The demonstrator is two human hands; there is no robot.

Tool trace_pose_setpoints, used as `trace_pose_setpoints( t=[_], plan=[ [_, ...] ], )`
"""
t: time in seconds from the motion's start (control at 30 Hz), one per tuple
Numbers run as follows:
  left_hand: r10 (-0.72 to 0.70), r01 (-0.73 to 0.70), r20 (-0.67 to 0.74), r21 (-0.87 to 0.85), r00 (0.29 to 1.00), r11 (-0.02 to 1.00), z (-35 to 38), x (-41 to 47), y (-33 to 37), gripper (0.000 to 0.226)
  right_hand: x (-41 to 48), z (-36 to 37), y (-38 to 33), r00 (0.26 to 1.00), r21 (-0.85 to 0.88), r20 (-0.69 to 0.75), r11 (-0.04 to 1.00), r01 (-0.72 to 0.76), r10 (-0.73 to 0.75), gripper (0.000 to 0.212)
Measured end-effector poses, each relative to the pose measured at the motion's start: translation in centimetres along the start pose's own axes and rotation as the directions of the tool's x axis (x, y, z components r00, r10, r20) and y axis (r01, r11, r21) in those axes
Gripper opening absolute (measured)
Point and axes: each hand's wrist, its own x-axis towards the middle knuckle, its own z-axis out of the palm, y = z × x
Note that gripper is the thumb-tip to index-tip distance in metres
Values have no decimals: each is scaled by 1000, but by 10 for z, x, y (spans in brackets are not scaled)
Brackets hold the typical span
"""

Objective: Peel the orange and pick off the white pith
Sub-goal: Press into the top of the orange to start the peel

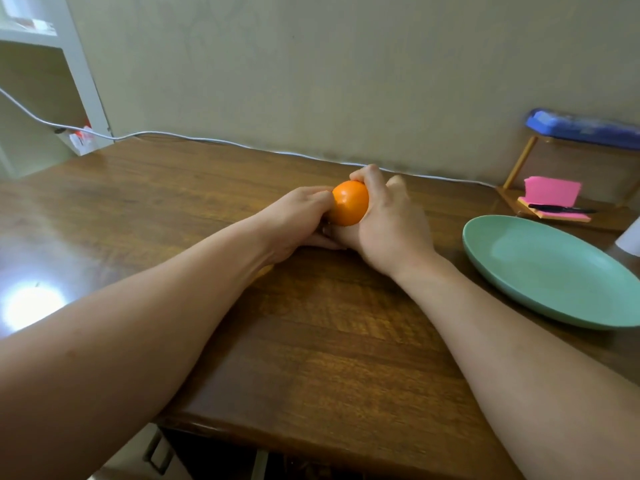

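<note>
Two bare forearms reach over the glossy wooden desk. The left hand and right hand both clasp a smooth, round, unpeeled orange at mid-desk. An oval green plate lies to the right, with pink sticky notes and a black pen beyond it.

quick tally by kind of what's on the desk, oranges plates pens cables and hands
orange: 1
green plate: 1
black pen: 1
white cable: 1
hands: 2, left hand and right hand, both holding the orange
total: 6
</note>
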Motion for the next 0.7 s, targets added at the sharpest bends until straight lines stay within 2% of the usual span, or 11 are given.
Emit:
trace_pose_setpoints(
  t=[0.13,0.3,0.4,0.5,0.7],
  plan=[
    [-3,6,54,-53,999,999,-6,-7,0,31,6,2,1,993,139,103,987,-80,66,90],
    [-41,42,-14,92,999,995,-21,-16,12,22,16,5,-9,968,283,248,953,-104,32,101],
    [-4,20,-88,181,996,983,-28,-18,10,27,10,15,-16,980,299,199,953,-55,-6,105],
    [81,-20,-190,302,978,953,-29,-20,2,30,5,25,-20,994,233,91,972,34,-56,92],
    [100,-15,-184,418,978,908,-37,-16,6,37,13,31,-21,993,208,57,974,87,-100,90]
  ],
)
